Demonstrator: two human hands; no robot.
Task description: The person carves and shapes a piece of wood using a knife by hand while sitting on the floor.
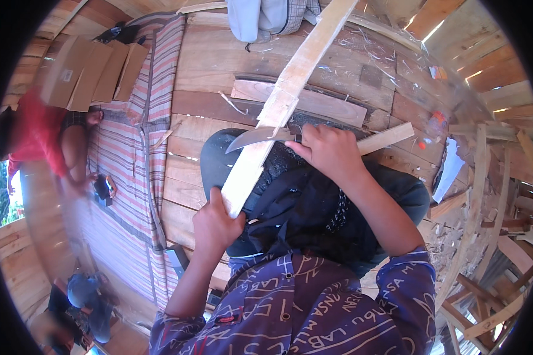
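A long pale wooden plank (pixel 290 83) slants from my lap up toward the top of the view. My left hand (pixel 216 220) is closed around its near end. In my right hand (pixel 326 147) I grip the handle of a curved-blade knife (pixel 251 138), its handle mostly hidden by my fingers. The blade lies across the plank, above my left hand, pointing left. A curled sliver of wood (pixel 283 121) stands up from the plank's surface beside the blade. Dark cloth (pixel 296 201) covers my lap beneath the plank.
A dark-edged board (pixel 337 107) and a shorter wood piece (pixel 388 138) lie on the plank floor. Wood shavings are scattered at right. A grey bag (pixel 266 21) lies ahead. Leftward are a striped mat (pixel 142 154), cardboard boxes (pixel 92 71) and a person in red (pixel 41 133).
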